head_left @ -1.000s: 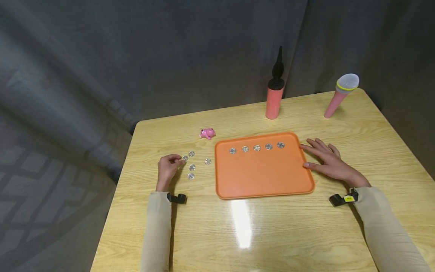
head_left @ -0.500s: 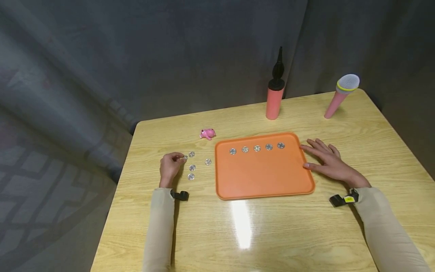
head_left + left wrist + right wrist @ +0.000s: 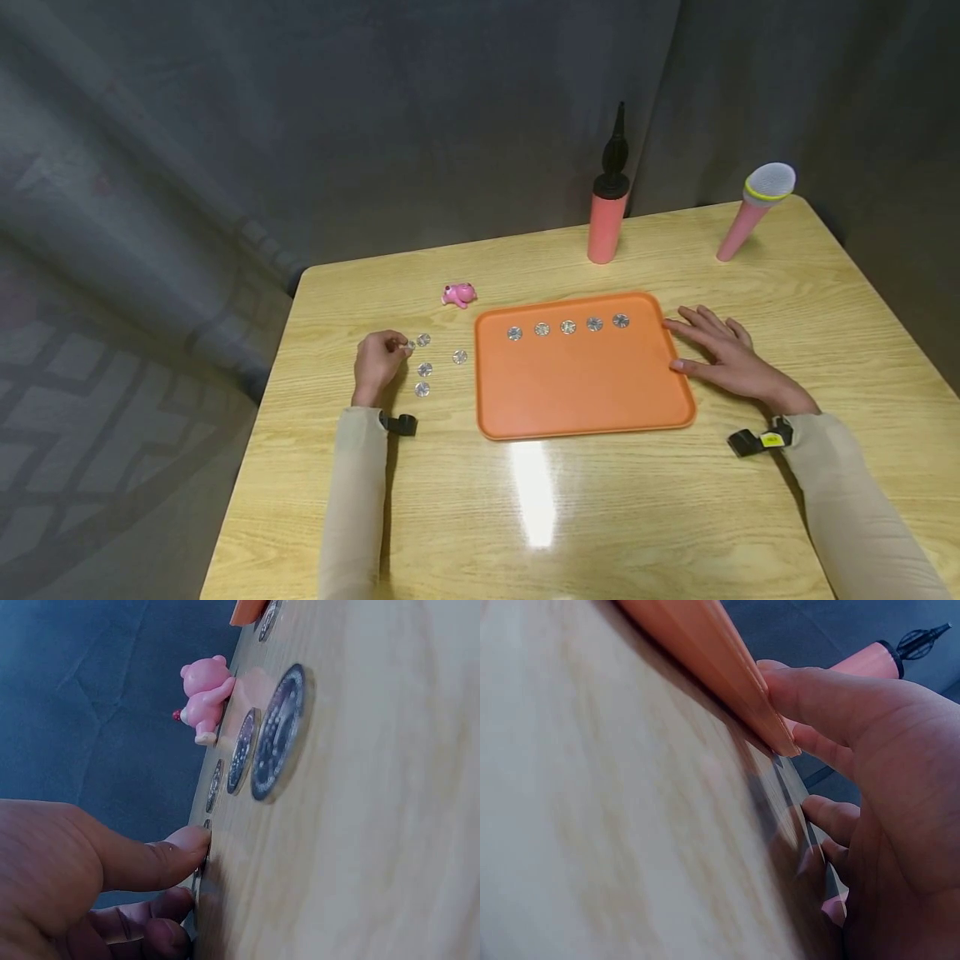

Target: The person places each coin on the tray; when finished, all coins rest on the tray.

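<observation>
Left hand (image 3: 378,360) crept fwd, pinching round metal coin (image 3: 409,345), right hand (image 3: 722,360) flat, fingers apart.

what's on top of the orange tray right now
Five silver coins lie in a row along the far edge of the orange tray. Nothing else is on it; what is underneath is hidden.

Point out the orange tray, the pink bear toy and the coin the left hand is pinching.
orange tray (image 3: 577,400), head view, on the bare floor of the tray.
pink bear toy (image 3: 202,697), left wrist view, on its body.
coin (image 3: 409,345), head view, on the part showing at the left hand (image 3: 377,360) fingertips.
</observation>
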`<act>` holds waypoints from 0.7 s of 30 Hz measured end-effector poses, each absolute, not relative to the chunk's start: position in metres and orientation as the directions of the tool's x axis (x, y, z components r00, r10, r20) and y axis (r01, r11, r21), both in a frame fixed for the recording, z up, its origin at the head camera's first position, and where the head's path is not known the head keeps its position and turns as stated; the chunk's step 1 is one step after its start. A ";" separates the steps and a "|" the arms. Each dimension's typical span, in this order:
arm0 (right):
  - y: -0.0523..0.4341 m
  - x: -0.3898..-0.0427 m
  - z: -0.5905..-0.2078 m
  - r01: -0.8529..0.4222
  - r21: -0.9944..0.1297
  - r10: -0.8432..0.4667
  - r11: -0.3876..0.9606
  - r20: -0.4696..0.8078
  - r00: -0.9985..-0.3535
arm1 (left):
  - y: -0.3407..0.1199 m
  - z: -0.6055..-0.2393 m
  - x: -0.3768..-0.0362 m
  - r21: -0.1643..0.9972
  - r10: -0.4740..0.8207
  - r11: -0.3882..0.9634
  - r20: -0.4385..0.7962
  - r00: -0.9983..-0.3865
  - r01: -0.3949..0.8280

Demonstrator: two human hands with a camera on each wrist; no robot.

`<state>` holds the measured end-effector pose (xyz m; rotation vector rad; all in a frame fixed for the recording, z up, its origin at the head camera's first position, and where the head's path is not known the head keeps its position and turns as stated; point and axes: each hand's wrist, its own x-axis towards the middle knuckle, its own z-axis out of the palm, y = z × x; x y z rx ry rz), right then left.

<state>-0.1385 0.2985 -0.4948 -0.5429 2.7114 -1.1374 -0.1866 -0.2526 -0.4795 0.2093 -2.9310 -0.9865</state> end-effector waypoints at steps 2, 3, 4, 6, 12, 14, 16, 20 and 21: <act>0.299 -0.139 -0.495 -0.269 -0.714 -0.383 0.646 0.001 -0.924 | -0.252 -0.478 -0.187 0.586 -0.146 0.800 -0.012 -0.989 -0.125; 0.299 -0.139 -0.496 -0.268 -0.715 -0.380 0.646 0.004 -0.925 | -0.252 -0.478 -0.187 0.580 -0.147 0.805 -0.017 -0.989 -0.129; 0.299 -0.139 -0.496 -0.268 -0.715 -0.380 0.646 0.004 -0.925 | -0.252 -0.478 -0.188 0.576 -0.148 0.807 -0.022 -0.989 -0.133; 0.299 -0.139 -0.497 -0.267 -0.715 -0.379 0.646 0.003 -0.925 | -0.252 -0.479 -0.188 0.577 -0.150 0.805 -0.027 -0.988 -0.138; 0.299 -0.140 -0.497 -0.280 -0.709 -0.385 0.647 0.014 -0.923 | -0.252 -0.480 -0.187 0.596 -0.159 0.791 -0.019 -0.987 -0.139; 0.299 -0.139 -0.498 -0.287 -0.707 -0.390 0.646 0.018 -0.921 | -0.253 -0.481 -0.186 0.604 -0.170 0.783 -0.023 -0.985 -0.149; 0.299 -0.139 -0.498 -0.287 -0.709 -0.390 0.644 0.017 -0.920 | -0.253 -0.482 -0.185 0.624 -0.184 0.764 -0.029 -0.982 -0.162; 0.299 -0.138 -0.498 -0.280 -0.715 -0.392 0.640 0.009 -0.920 | -0.254 -0.485 -0.182 0.695 -0.212 0.699 -0.020 -0.977 -0.165; 0.299 -0.138 -0.497 -0.273 -0.717 -0.387 0.642 0.005 -0.922 | -0.255 -0.485 -0.181 0.714 -0.217 0.681 -0.012 -0.976 -0.160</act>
